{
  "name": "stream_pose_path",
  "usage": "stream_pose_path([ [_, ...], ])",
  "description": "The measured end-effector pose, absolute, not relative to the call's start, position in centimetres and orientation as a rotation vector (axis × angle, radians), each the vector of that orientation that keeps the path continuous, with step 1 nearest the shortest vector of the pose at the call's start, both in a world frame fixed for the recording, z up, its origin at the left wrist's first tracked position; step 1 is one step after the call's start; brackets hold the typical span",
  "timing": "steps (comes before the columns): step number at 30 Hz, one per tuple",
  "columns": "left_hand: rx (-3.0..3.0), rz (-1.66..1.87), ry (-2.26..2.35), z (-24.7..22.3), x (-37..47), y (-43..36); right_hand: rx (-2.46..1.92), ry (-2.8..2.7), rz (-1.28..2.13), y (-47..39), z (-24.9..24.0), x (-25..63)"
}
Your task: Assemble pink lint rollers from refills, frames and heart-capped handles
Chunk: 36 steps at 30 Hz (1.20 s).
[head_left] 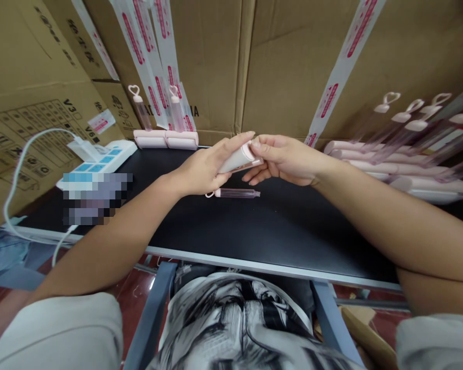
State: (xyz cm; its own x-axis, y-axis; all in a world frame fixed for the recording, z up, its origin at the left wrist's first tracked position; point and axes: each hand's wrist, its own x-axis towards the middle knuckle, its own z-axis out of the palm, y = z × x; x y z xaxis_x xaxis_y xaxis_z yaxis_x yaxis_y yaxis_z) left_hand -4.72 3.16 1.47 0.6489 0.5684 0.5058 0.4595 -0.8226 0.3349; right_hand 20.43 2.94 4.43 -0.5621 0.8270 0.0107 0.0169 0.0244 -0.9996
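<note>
My left hand is wrapped round a pale pink, rounded case, held above the dark tabletop. The thumb and index finger of my right hand pinch the right end of that case, its other fingers curled loosely below. Beneath my hands a clear purplish tube lies flat on the table, its pale loop end pointing left. What the right fingertips touch at the case's end is too small to make out.
Two pink cases with upright heart-looped tubes stand at the back left. Several similar ones are at the right. A white power strip with a cable and a blurred-out object lie at left. Cardboard boxes wall the back.
</note>
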Motion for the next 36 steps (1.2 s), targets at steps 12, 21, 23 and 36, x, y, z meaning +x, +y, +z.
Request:
stream_pose_path([
  [12, 2.810, 0.858, 0.870, 1.2, -5.0, 3.4, -0.887, -1.620, 1.535, 3.7, 3.6, 20.1],
  [21, 2.804, 0.896, 0.942, 1.1, -4.3, 3.0, -0.856, -1.622, 1.451, 3.6, 2.9, 19.7],
  [23, 2.770, 0.947, 1.014, 1.1, -3.9, 2.7, -0.842, -1.647, 1.399, 3.4, 2.6, 19.5],
  [36, 2.943, 0.815, 1.138, 2.1, -4.0, 2.7, -0.731, -1.913, 0.845, 3.3, 1.2, 19.5],
])
